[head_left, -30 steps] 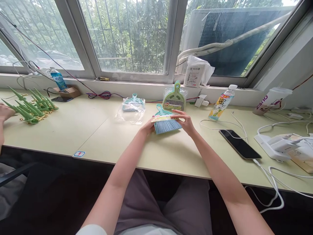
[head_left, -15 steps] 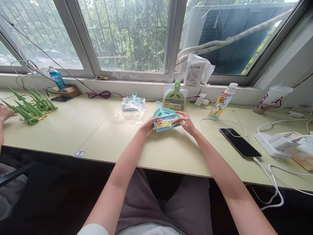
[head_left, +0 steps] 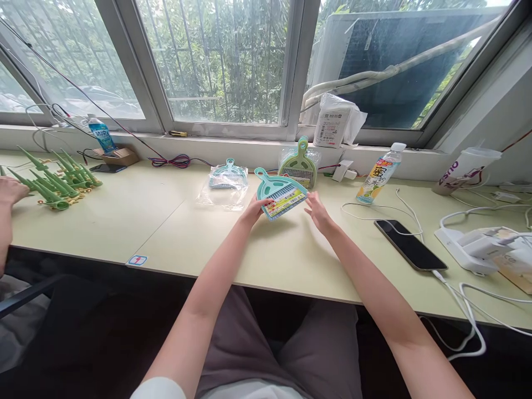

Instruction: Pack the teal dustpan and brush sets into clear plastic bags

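A teal mini dustpan and brush set [head_left: 282, 194] with a printed label is tilted above the table, its handle leaning up and left. My left hand [head_left: 252, 211] grips its lower left corner, thumb over the front. Beside its right edge is my right hand [head_left: 319, 213], fingers apart; whether a fingertip touches the edge I cannot tell. Just behind stands a green dustpan set [head_left: 300, 166] in clear wrapping against the wall. Further left, another teal dustpan set [head_left: 228, 175] lies with a clear plastic bag [head_left: 220, 198].
To the right are a drink bottle [head_left: 379, 174], a black phone [head_left: 409, 244] on a cable, a power strip [head_left: 461, 255] and a plastic cup [head_left: 467, 170]. Green spiky plastic parts [head_left: 60, 183] lie at left near another person's hand [head_left: 12, 191]. A wrapped packet [head_left: 332, 123] rests on the sill.
The teal dustpan set has turned, its handle swinging left and its right side rising. My right hand has loosened from it, the fingers now spread beside the edge.
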The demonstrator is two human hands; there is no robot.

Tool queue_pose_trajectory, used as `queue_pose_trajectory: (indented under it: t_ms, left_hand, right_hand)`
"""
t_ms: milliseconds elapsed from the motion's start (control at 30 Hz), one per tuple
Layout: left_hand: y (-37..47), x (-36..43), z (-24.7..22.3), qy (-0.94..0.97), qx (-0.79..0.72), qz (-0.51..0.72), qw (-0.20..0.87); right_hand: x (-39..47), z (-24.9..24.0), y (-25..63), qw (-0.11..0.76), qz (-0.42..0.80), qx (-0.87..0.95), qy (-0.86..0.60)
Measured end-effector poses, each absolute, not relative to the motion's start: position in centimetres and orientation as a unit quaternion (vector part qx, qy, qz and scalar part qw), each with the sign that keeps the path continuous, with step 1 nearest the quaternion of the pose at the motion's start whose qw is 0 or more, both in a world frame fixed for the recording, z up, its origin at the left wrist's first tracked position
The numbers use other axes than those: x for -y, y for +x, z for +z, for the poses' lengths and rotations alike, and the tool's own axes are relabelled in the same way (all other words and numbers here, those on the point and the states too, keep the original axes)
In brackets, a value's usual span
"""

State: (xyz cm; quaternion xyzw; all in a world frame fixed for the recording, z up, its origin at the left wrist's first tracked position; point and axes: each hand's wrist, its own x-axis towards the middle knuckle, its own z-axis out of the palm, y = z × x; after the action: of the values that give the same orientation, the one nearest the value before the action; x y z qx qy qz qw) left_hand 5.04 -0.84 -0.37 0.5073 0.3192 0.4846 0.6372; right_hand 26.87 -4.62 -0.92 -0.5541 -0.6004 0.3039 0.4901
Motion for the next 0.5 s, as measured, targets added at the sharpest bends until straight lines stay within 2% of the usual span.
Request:
queue_pose_trajectory:
  t_ms: [67, 133, 267, 500]
  left_hand:
    - [5.2, 1.2, -0.3, 0.514, -0.32, 0.493, 0.625]
    - [5.5, 1.5, -0.3, 0.526, -0.315, 0.49, 0.62]
    - [5.8, 2.0, -0.3, 0.561, -0.289, 0.466, 0.621]
    - [5.8, 0.9, -0.3, 0.542, -0.363, 0.431, 0.624]
  right_hand:
    - [5.1, -1.3, 25.3, 0.512, 0.476, 0.523, -0.488]
    - [5.7, -1.6, 23.7, 0.538, 0.564, 0.46, -0.426]
    - [6.6, -1.6, 22.5, 0.613, 0.572, 0.373, -0.397]
    - [6.6, -0.9, 23.7, 0.631, 0.557, 0.355, -0.406]
